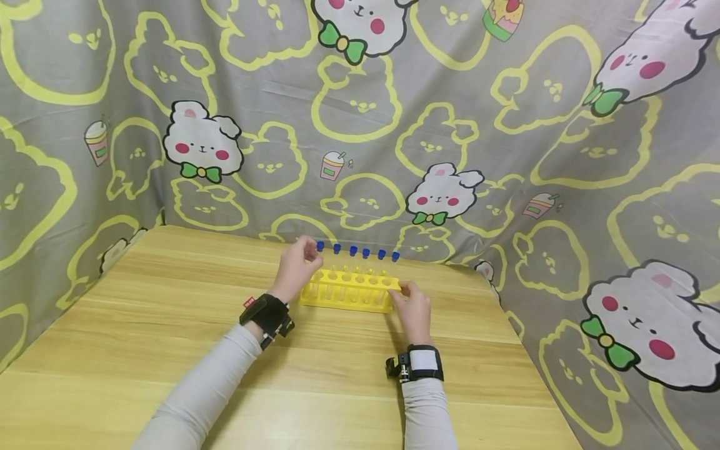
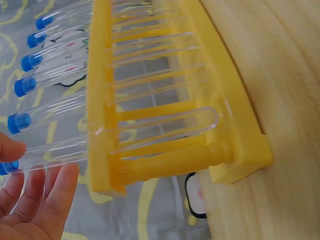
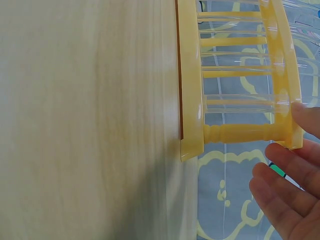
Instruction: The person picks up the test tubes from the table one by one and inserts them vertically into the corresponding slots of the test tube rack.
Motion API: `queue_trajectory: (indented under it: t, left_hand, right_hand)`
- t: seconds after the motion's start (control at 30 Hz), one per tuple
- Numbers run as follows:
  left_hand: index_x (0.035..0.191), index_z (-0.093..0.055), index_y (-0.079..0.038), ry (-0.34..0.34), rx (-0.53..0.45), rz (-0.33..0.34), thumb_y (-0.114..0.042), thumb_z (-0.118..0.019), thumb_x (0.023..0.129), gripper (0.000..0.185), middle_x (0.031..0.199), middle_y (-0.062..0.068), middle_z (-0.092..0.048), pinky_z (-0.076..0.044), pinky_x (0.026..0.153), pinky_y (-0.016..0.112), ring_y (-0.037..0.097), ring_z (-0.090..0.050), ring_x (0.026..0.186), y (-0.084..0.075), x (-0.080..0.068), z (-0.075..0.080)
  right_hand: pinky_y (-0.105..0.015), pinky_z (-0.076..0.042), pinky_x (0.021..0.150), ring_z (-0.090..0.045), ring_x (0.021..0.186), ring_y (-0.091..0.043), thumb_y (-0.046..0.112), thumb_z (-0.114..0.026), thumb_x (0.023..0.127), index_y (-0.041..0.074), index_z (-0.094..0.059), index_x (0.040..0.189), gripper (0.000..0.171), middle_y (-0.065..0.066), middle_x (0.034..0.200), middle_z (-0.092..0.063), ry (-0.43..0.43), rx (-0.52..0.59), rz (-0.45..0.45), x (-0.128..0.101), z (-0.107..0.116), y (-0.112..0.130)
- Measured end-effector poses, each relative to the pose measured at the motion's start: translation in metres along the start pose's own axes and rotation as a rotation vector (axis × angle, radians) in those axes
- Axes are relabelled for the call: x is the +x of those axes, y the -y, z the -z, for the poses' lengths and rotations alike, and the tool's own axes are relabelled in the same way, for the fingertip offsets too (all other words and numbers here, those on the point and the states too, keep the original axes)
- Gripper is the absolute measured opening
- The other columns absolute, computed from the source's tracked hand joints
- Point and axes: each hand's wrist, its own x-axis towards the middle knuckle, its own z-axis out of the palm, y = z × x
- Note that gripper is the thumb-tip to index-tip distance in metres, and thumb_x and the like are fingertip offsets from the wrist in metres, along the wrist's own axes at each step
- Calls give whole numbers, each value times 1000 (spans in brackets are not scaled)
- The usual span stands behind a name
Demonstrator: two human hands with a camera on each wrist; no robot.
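Hands meet at a yellow rack just above the middle of the head view: the left hand reaches to the rack's left end with thumb and fingers pinched on the blue cap of the end tube, and in the lower left of the left wrist view the other fingers lie loose beside the clear glass; the grip on the cap looks suited to handling that tube alone without touching its neighbours. The right hand sits at the rack's right end, fingertips on the top plate at its corner, seemingly to keep the light rack from shifting; in the right wrist view its fingers are relaxed and slightly bent at the lower right, clasping nothing. Both hands are thus well apart, one at each end. The rack is glossy moulded plastic, two flat plates joined by turned posts, with round holes that keep the tubes upright. A row of tubes stands in it, slim, transparent, round-bottomed, each topped with a small blue cap. The rack rests near the far edge of the tabletop, pale wood with a straight streaked grain. Behind and to the right hangs a cloth, grey, printed with yellow outlines and white rabbits.
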Motion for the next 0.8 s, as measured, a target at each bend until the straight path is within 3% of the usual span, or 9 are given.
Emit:
queue_trajectory:
  t: [0.8]
  left_hand:
    - [117, -57, -1, 24, 9, 7, -10, -67, 86, 34, 104, 16, -66, -56, 85, 40, 29, -66, 93, 6, -2, -6]
  right_hand:
    - [-48, -53, 91, -64, 112, -36, 28, -70, 89, 2, -64, 119, 40, -20, 117, -69, -5, -23, 5, 1, -2, -1]
